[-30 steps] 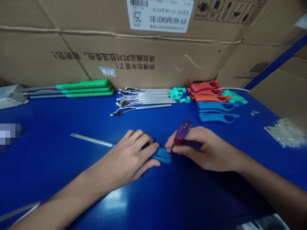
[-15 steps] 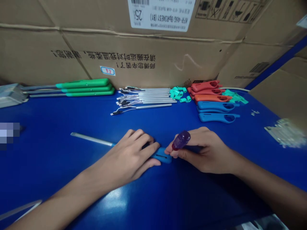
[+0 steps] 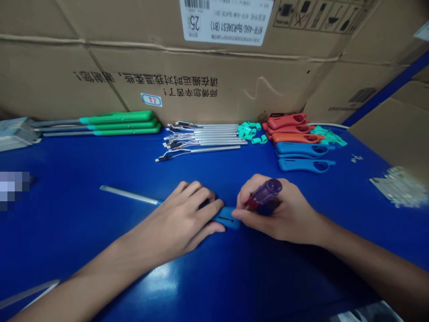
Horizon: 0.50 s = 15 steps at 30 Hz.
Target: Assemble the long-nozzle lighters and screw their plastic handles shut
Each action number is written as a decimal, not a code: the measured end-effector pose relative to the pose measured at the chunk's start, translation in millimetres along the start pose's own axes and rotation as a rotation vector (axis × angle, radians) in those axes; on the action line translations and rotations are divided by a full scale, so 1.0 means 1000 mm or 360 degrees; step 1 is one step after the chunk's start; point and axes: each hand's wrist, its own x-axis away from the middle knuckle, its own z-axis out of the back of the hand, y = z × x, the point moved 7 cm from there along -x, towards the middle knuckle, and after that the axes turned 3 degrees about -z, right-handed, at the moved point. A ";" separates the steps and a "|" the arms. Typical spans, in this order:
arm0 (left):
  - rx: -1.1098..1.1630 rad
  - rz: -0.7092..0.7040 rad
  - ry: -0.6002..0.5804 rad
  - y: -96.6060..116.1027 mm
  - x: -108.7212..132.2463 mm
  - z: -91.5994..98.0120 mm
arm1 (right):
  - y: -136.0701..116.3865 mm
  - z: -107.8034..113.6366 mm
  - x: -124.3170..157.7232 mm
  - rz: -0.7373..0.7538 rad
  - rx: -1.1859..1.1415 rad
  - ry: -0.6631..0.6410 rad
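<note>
Under my left hand [image 3: 191, 214] lies a blue plastic handle [image 3: 227, 218] with a dark slot near its end, and the fingers are closed around it against the table. A silver metal rod [image 3: 129, 194] sticks out of the handle to the left. My right hand [image 3: 284, 214] grips a screwdriver [image 3: 264, 193] with a purple and red see-through grip, tilted to the right. Its tip is hidden by the fingers at the right end of the blue handle.
Along the cardboard box [image 3: 214, 62] lie green-handled rods [image 3: 124, 123], metal rods with wires [image 3: 214, 138], teal sleeves [image 3: 250, 131], red handle shells [image 3: 288, 120] and blue shells [image 3: 303, 164]. A clear bag of small parts [image 3: 398, 185] lies on the blue table [image 3: 268, 277] at right.
The screwdriver's top has leaned further right, and my right hand's fingers have curled more around its grip. My left hand and the blue handle stay in place.
</note>
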 end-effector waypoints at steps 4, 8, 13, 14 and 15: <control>0.0020 0.0003 -0.0029 0.000 0.001 0.000 | 0.000 0.001 -0.002 -0.0118 -0.0203 -0.0113; 0.0031 0.0015 -0.0039 0.000 0.000 -0.001 | 0.001 0.000 -0.001 -0.0202 -0.0395 -0.0273; 0.0021 0.0006 -0.0028 0.000 0.001 -0.001 | 0.001 0.000 0.001 -0.0234 -0.0447 -0.0376; 0.0021 0.0004 -0.0025 0.000 0.001 0.000 | 0.000 0.001 0.000 -0.0198 -0.0391 -0.0369; 0.0022 0.0002 -0.0021 0.000 0.001 0.000 | -0.002 0.003 0.000 -0.0144 -0.0323 -0.0346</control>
